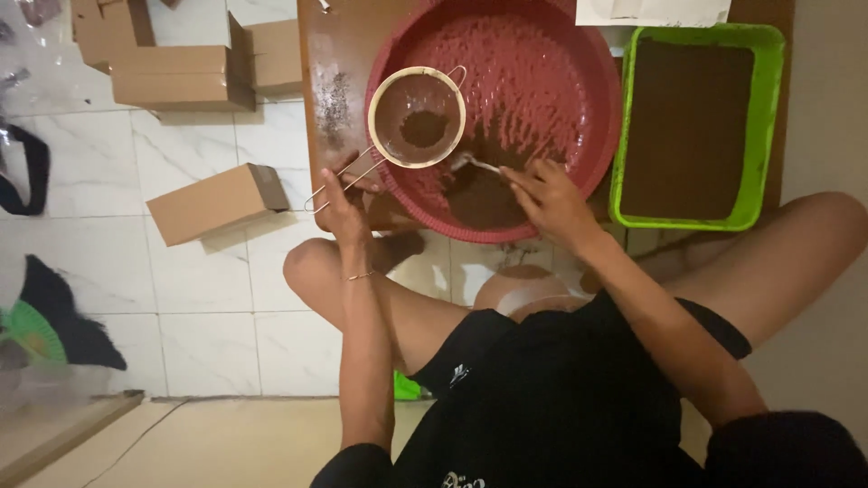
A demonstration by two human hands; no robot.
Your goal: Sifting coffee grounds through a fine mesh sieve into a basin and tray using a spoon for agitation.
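At the far left edge of the frame a green and black object (41, 330) lies on the white tiled floor (208, 298), partly blurred. Right of it, a small brown cardboard box (217, 202) sits tilted on the tiles, with more cardboard boxes (185, 63) stacked in the upper left.

Left of centre, the left hand (344, 194) is closed around the wire handle of a round sieve (417, 117), fingers curled tight over the wire. The sieve has a pale cream rim and fine mesh dusted brown, with a darker heap of brown powder in its middle; it is held over the left rim of the red basin (579, 54), in the upper middle of the frame.

The basin is wide, round and ribbed inside (its lower part holds a dark brown mound of powder). Just right of centre, the right hand (547, 194) pinches a small pale spoon (475, 164) between thumb and fingertips, its bowl at the powder.

Towards the upper right, a bright green rectangular tray (768, 108) filled level with brown powder sits just beside the basin on a brown wooden board (339, 54).
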